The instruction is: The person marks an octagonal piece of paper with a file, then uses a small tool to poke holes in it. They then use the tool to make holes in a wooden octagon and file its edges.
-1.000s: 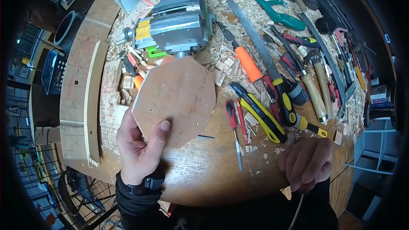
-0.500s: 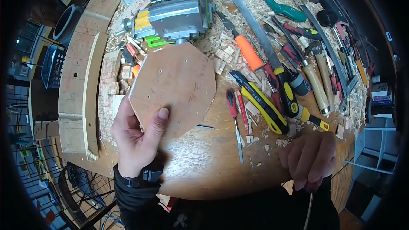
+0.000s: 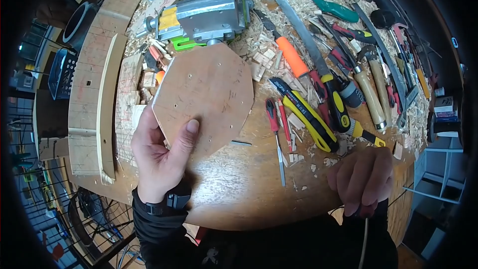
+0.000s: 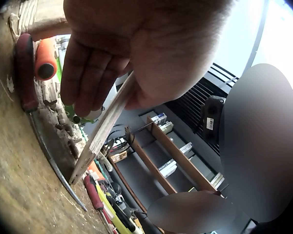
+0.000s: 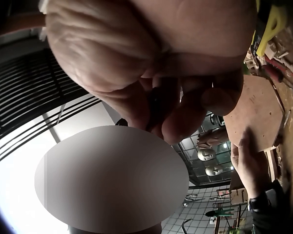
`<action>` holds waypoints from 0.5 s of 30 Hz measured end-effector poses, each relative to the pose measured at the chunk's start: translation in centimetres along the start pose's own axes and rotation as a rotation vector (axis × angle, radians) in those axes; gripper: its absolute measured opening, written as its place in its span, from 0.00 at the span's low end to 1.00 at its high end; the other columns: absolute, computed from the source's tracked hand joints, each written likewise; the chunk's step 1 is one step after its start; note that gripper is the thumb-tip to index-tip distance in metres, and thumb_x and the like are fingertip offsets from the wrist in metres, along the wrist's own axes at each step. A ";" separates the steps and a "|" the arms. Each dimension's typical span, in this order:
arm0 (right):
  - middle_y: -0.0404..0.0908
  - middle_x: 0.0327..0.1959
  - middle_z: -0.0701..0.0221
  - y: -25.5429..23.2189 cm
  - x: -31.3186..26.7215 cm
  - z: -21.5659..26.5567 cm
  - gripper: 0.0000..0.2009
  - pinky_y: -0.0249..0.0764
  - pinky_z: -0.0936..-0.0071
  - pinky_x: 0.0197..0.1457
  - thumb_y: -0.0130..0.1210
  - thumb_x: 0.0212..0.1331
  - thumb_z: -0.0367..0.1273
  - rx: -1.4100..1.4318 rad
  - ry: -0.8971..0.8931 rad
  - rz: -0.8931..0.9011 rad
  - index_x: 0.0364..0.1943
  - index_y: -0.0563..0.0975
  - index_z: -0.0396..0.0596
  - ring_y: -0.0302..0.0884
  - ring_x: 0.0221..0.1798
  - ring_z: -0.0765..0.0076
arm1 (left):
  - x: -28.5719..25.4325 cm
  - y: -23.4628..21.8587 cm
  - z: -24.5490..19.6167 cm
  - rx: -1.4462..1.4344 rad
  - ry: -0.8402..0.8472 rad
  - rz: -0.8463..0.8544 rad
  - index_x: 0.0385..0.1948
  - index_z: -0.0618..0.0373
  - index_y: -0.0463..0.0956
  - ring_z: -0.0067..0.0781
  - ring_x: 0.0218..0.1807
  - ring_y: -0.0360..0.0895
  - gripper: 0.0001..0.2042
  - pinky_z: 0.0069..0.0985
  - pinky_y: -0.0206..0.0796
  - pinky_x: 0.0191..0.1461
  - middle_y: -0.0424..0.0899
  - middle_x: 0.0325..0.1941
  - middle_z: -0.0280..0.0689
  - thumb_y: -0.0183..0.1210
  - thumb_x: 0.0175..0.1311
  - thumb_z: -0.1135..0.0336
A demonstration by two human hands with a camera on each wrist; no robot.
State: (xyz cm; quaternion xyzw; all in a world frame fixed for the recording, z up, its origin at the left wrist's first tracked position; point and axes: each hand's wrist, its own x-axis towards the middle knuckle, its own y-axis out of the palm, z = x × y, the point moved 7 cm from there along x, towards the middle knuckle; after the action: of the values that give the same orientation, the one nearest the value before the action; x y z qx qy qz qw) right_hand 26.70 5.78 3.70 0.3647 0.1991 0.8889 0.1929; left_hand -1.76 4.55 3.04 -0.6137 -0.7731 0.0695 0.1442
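In the head view my left hand [image 3: 162, 157] grips a flat wooden octagonal board [image 3: 206, 97] at its lower left, thumb on the face and fingers behind. Small holes and pencil marks dot the face. The left wrist view shows the board [image 4: 105, 129] edge-on, tilted close over the table. Low on the right, my right hand [image 3: 362, 179] has its fingers curled round a thin-shafted tool [image 3: 365, 241]; its handle is mostly hidden, and I cannot tell its kind. A red-handled file [image 4: 27, 73] lies under the board, only its dark tip showing in the head view.
A metal vise [image 3: 206, 17] stands behind the board. Right of it lie a yellow-black utility knife [image 3: 308, 122], a thin red-handled file [image 3: 274, 129], an orange-handled knife [image 3: 291, 55] and several other tools among wood chips. Long wooden strips [image 3: 107, 109] line the left.
Both hands keep their holds. The board has shifted slightly up in the head view, and the right hand moved a little right and down, its tool's shaft now more upright.
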 end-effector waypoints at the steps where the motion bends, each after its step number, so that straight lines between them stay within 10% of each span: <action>1: 0.83 0.41 0.52 -0.1 0.0 0.1 0.11 0.69 0.72 0.33 0.59 0.63 0.27 -0.001 -0.001 -0.017 0.47 0.77 0.38 0.80 0.31 0.67 | 0.0 0.1 0.0 0.004 0.006 0.009 0.58 0.68 0.68 0.24 0.49 0.79 0.23 0.23 0.70 0.55 0.82 0.49 0.41 0.63 0.65 0.67; 15: 0.84 0.40 0.52 -0.1 -0.1 -0.2 0.10 0.70 0.70 0.35 0.59 0.64 0.28 0.006 0.032 -0.070 0.47 0.78 0.37 0.81 0.34 0.65 | 0.0 0.2 0.3 -0.051 0.001 -0.006 0.60 0.68 0.67 0.25 0.50 0.79 0.25 0.24 0.69 0.57 0.82 0.50 0.41 0.63 0.64 0.68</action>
State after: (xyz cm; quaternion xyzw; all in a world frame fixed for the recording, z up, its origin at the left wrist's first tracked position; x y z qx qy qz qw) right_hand 26.71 5.79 3.45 0.3440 0.2173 0.8867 0.2194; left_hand -1.65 4.60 2.67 -0.6150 -0.7763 0.0490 0.1290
